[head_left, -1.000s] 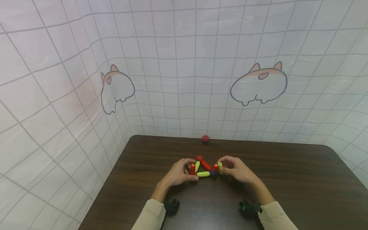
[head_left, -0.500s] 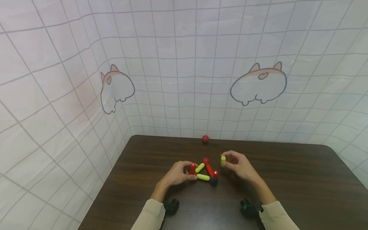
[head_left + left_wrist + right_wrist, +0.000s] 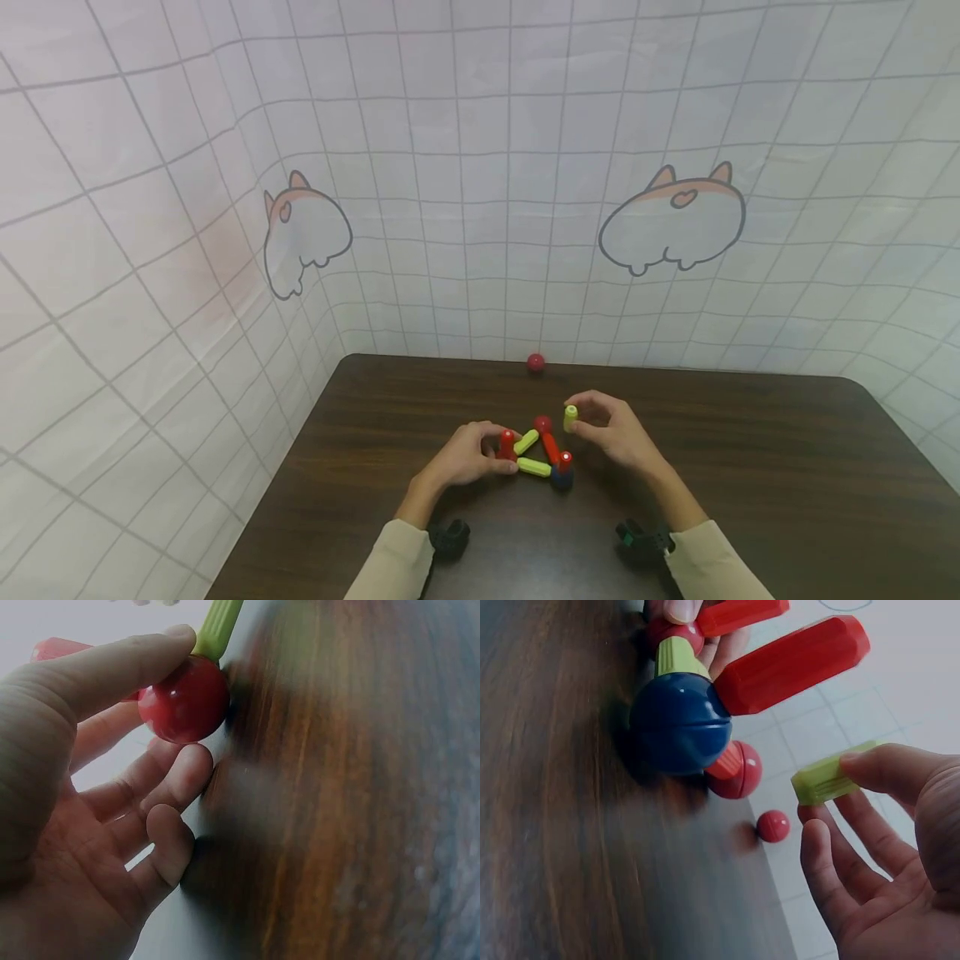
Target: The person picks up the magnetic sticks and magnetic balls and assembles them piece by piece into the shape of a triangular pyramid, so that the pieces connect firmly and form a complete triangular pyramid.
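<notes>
Balls and short rods form a triangle on the table. My left hand (image 3: 468, 454) pinches its left corner, a red ball (image 3: 184, 701), from which a red rod (image 3: 507, 443) stands up. A dark blue ball (image 3: 679, 724) makes the near right corner, with another upright red rod (image 3: 795, 666) on it. The far corner is a red ball (image 3: 543, 425). Two yellow-green rods (image 3: 535, 467) and a red rod (image 3: 551, 450) form the sides. Right of the far corner, my right hand (image 3: 618, 429) holds a loose yellow-green rod (image 3: 829, 778) upright between thumb and fingers, above the table.
A single red ball (image 3: 536, 362) lies at the table's back edge, near the white grid-patterned cloth (image 3: 480, 250). The dark wooden table (image 3: 750, 467) extends on both sides of the hands. Each wrist wears a black camera band (image 3: 450, 540).
My right hand has drawn back from the blue ball with its yellow-green rod, moving away from me, then slightly left. The triangle has turned, its far red ball shifting right, while my left hand keeps its corner.
</notes>
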Tool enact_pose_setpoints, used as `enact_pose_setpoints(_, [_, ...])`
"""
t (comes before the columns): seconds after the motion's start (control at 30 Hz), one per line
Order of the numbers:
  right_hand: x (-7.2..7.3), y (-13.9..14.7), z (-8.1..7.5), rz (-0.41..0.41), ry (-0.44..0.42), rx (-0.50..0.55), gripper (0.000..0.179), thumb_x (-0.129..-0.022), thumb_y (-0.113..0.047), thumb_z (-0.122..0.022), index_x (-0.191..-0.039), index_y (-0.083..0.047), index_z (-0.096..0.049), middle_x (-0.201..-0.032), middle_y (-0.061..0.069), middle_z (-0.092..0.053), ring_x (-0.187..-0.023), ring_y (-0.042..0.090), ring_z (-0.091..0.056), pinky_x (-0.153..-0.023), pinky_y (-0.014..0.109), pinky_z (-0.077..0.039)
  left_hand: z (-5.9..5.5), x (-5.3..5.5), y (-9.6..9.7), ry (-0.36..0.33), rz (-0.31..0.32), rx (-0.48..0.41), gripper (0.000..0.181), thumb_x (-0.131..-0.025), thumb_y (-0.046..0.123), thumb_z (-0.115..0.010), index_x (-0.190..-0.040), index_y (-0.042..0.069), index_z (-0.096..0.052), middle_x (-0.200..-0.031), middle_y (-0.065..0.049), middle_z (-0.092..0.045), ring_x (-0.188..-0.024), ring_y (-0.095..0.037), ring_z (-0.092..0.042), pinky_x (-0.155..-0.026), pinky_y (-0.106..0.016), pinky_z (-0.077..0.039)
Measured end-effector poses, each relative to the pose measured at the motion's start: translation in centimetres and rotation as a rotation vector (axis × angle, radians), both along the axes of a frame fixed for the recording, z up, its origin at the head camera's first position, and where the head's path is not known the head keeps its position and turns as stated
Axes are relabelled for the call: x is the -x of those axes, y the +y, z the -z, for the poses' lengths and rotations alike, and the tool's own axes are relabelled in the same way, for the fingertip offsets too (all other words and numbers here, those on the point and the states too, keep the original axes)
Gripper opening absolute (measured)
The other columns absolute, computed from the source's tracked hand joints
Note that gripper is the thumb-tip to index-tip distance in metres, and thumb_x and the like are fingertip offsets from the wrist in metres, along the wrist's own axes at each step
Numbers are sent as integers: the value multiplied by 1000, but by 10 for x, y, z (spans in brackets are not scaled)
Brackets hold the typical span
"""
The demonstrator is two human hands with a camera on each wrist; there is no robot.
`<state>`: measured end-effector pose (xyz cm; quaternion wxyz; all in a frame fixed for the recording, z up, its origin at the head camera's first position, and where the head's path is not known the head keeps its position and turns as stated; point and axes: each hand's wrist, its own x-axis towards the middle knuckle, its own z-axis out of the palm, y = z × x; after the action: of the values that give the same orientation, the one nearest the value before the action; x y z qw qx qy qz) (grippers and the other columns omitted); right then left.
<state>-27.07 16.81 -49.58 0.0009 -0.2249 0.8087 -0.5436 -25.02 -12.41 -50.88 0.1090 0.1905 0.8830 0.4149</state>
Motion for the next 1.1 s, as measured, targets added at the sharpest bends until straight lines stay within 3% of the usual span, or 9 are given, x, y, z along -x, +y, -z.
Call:
enact_pose_setpoints(0.57, [24, -27, -2, -62, -20, -45, 34, -93, -16, -76, -123, -3, -66, -114, 15, -72, -105, 33, -70, -88, 48, -56, 2, 1, -3, 9, 33, -1, 45, -86, 28, -85, -126, 15, -70, -91, 4, -65, -72, -9, -57, -62, -23, -48])
enact_pose_setpoints(1.1, [27, -32, 4, -66, -15, -50, 31, -93, -11, -75, -121, -2, -67, -107, 13, -74, -99, 28, -70, -88, 46, -56, 2, 2, -2, 22, 44, -5, 42, -85, 29, -85, -123, 16, -72, -91, 4, -65, -71, -9, -57, -62, -23, -47])
